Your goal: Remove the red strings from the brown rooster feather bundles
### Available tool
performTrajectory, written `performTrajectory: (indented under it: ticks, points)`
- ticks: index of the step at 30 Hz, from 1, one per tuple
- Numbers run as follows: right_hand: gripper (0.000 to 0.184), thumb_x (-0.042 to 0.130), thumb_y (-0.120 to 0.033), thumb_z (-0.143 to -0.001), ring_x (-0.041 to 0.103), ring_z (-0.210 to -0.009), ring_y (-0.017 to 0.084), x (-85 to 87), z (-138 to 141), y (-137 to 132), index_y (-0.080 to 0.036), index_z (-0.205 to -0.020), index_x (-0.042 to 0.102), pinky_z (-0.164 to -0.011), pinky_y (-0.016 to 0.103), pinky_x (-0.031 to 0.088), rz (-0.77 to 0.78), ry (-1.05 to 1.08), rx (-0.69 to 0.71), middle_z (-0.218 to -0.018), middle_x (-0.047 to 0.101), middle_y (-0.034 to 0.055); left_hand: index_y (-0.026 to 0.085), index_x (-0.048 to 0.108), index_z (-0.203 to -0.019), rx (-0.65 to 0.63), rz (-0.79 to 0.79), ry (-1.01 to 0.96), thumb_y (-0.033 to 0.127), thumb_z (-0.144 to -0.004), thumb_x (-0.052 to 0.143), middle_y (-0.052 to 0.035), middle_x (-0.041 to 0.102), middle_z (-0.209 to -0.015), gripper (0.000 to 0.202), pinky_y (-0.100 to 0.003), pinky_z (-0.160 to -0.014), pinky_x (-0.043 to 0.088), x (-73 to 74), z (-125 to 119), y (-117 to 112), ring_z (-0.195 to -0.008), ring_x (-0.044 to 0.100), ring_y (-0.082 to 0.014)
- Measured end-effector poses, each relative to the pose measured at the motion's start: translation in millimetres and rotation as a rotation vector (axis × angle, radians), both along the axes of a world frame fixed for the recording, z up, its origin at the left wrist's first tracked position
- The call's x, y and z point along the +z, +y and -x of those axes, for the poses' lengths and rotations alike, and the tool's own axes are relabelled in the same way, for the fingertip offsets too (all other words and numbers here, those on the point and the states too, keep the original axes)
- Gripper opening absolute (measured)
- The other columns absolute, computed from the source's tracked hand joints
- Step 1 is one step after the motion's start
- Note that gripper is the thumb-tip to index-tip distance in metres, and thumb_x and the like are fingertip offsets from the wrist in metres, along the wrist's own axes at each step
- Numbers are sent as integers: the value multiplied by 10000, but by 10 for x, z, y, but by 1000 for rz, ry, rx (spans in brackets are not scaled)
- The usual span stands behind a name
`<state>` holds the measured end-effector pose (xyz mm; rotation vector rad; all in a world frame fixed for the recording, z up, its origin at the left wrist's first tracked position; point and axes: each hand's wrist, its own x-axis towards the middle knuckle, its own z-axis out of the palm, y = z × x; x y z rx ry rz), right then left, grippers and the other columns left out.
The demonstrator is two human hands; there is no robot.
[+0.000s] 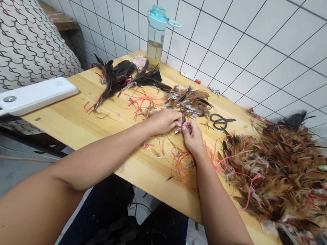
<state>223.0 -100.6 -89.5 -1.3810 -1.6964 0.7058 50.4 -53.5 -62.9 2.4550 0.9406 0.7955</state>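
My left hand (165,122) and my right hand (193,136) meet over the middle of the wooden table (96,129). Between them is a small feather bundle (178,130), pale at the quill ends, with red string at it. The left fingers are closed on the bundle, partly hiding it. Thumb and forefinger of the right hand pinch at the string. Just beyond the hands lies a heap of brown feathers (188,101). Dark-handled scissors (220,122) rest to its right. Loose red strings (183,167) are tangled near my right wrist.
A large pile of brown feathers (284,166) covers the table's right side. Black feather bundles (118,76) lie at the back left, near a water bottle (156,37). A white power bank (36,95) with a cable overhangs the left edge. A marker (190,77) lies by the tiled wall.
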Motion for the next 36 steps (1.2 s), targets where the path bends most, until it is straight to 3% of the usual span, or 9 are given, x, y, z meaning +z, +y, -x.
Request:
performTrajectory:
  ticks: [7,12,19,22,26,29,32,36]
  points:
    - [204,566,-405,-824,384,-587,122,-20,-88,21,-229,-821,462,-562,261,309,40,237,19,-660,427,-41,172,575,-706,34,29,61,190,-822,563,-9,599,-694,118,-257,-616,283,44,24,-32,-663,491,-139]
    - [259,582,-453,-813,378,-586,116,-44,-130,45,-227,-816,456,-560,254,301,63,275,5,-654,429,-44,171,527,-642,-20,69,87,176,-778,557,11,529,-623,139,-261,-588,246,52,53,-7,-603,429,-123]
    - [141,526,-343,-817,372,-587,121,-1,-172,41,-219,-783,469,-581,260,336,21,58,-31,-655,419,-42,168,540,-640,-2,175,-16,170,-731,549,22,543,-611,91,-250,-592,283,28,100,55,-614,467,-120]
    - [79,492,-289,-817,404,-603,133,15,-166,26,-216,-787,486,-599,267,362,-1,-65,-52,-670,455,-30,163,551,-680,11,347,-210,206,-733,565,11,606,-687,70,-236,-620,347,-25,53,49,-657,512,-119]
    - [69,478,-240,-817,483,-680,159,17,-119,-3,-200,-812,535,-650,285,390,-36,-303,-28,-772,567,24,154,511,-708,-76,608,-540,243,-728,607,-33,669,-862,132,-235,-701,429,-90,-33,15,-752,582,-113]
    - [115,478,-236,-838,530,-749,184,18,-88,-26,-197,-865,583,-679,301,398,-44,-436,-35,-860,624,56,158,479,-712,-131,748,-639,231,-724,624,-38,676,-868,162,-236,-708,442,-100,-66,-3,-739,593,-102]
    - [142,503,-267,-856,558,-761,190,-1,-80,-29,-196,-891,622,-684,308,412,-23,-443,-74,-895,655,61,156,475,-708,-125,801,-655,196,-725,612,-22,659,-811,144,-227,-663,426,-91,-70,-1,-651,555,-78]
    - [209,529,-298,-864,580,-744,174,-68,-101,10,-184,-965,672,-703,300,446,-17,-312,-100,-897,679,58,154,480,-720,-120,752,-637,181,-728,611,-5,633,-777,134,-217,-655,408,-76,-61,1,-662,541,-76]
